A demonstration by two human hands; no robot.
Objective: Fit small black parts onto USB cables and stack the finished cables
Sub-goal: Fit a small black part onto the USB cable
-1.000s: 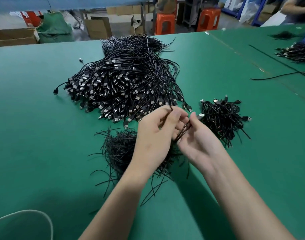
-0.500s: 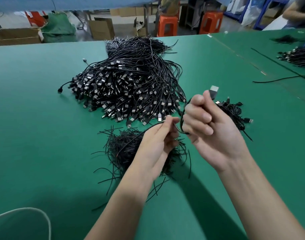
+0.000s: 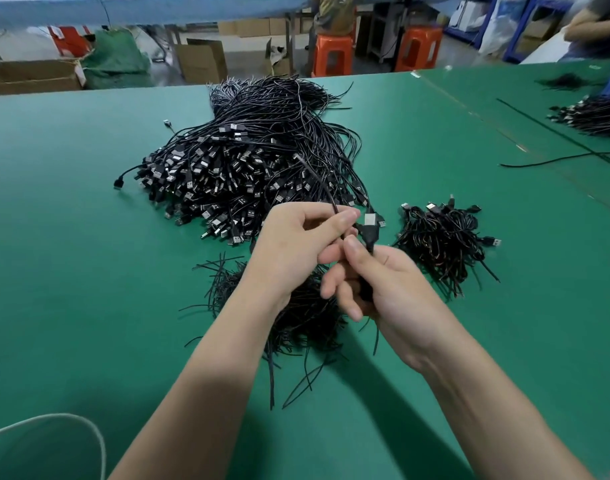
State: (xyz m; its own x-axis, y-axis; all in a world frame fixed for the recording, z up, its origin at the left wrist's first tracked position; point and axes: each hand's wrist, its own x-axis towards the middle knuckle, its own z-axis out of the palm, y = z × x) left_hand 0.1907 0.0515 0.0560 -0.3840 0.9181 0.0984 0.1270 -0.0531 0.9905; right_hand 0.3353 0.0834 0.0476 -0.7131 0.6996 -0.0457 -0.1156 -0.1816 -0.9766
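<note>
A big heap of black USB cables [image 3: 248, 168] lies on the green table [image 3: 71, 271] beyond my hands. A loose pile of thin black ties [image 3: 296, 317] sits under my wrists. A small stack of bundled cables [image 3: 442, 237] lies to the right. My right hand [image 3: 376, 289] grips a folded USB cable [image 3: 369, 233] with its silver plug pointing up. My left hand [image 3: 296, 244] pinches a thin black strand at its fingertips, right beside the plug.
A white cord [image 3: 54, 424] loops at the lower left. More cables [image 3: 594, 112] lie on the adjoining table at right, where another person's arm [image 3: 594, 22] shows. Orange stools [image 3: 331, 57] and cardboard boxes [image 3: 30, 77] stand past the far edge.
My right hand has come down from its raised position and drawn close to my left hand. The plug now sits at my left fingertips.
</note>
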